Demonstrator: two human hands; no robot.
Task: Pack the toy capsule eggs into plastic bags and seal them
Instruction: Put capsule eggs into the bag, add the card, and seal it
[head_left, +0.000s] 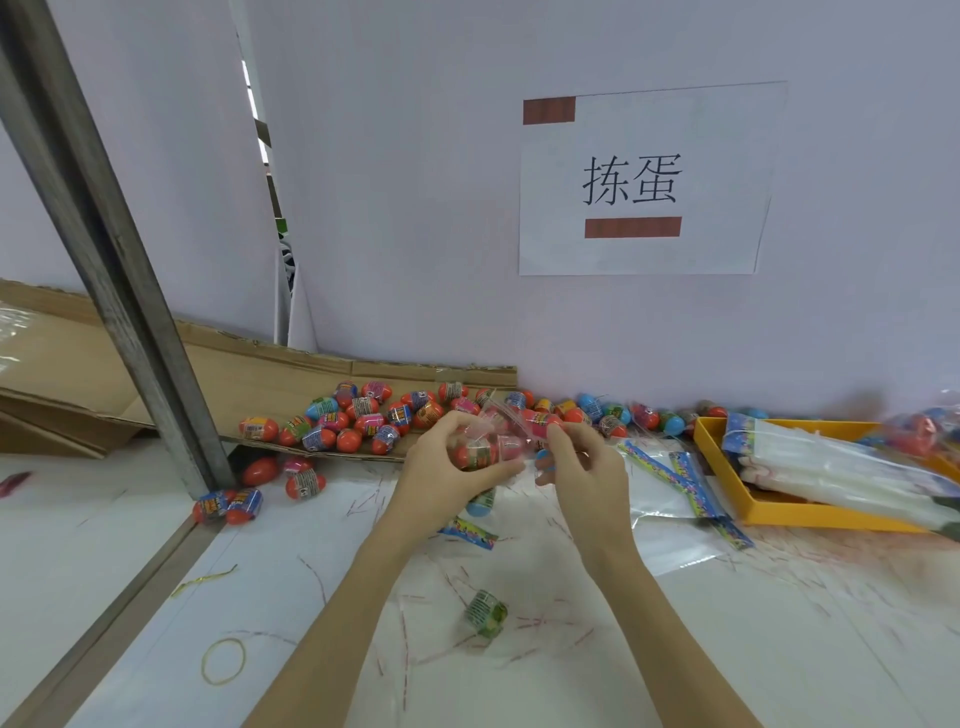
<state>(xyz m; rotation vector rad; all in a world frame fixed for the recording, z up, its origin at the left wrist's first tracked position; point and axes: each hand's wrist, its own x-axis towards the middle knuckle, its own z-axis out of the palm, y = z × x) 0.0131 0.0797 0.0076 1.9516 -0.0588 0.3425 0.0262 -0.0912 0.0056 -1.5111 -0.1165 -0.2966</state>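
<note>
My left hand (451, 467) cups a clear plastic bag (491, 441) of capsule eggs above the table (675, 649), and my right hand (582, 462) pinches its top edge. Loose eggs (358, 418) lie scattered on cardboard (249, 379) just behind; a yellow tray (727, 493) of empty bags (831, 462) sits right.

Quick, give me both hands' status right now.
Left hand: grips the plastic bag of capsule eggs.
Right hand: pinches the bag's top edge.

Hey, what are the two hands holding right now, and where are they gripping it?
A clear plastic bag of eggs: the left hand cups its filled bottom; the right hand pinches its top edge.
</note>
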